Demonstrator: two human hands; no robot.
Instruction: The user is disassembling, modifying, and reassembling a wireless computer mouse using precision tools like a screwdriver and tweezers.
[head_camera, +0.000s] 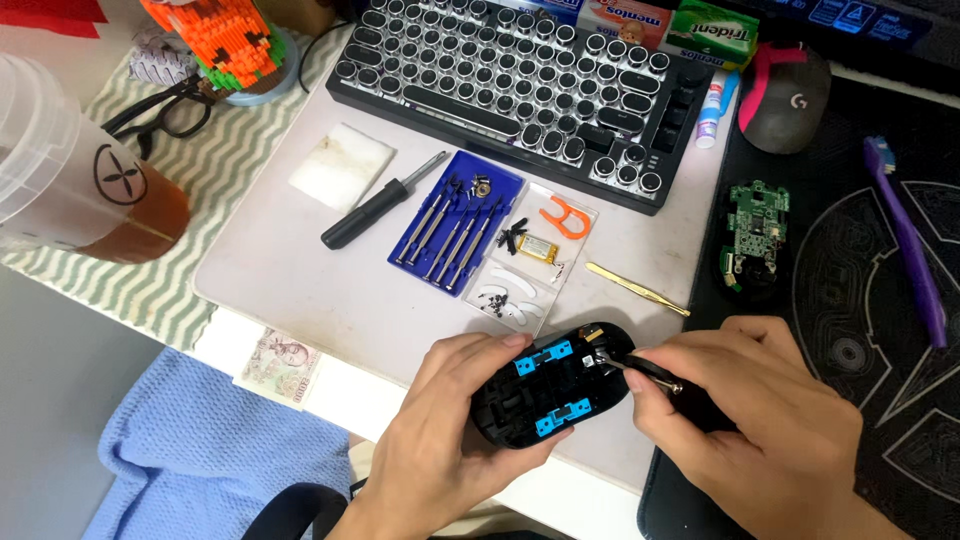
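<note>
My left hand (440, 430) cradles a black computer-mouse shell (550, 385) from below at the table's near edge; blue plastic parts show inside it. My right hand (760, 420) grips a small screwdriver (645, 372), its metal tip resting on the shell's right end. A green circuit board (755, 220) on a black mouse base lies to the upper right. A blue tray of screwdriver bits (455, 225) and a clear lid (530, 262) with small screws, a yellow battery and an orange clip sit just above the hands.
A black round-key keyboard (520, 90) spans the back. A black screwdriver handle (375, 205), white pad (342, 165), brass tweezers (635, 288), purple toothbrush (905, 240), second mouse (790, 100), plastic cup (70, 170), glasses (165, 110) and banknote (280, 365) lie around.
</note>
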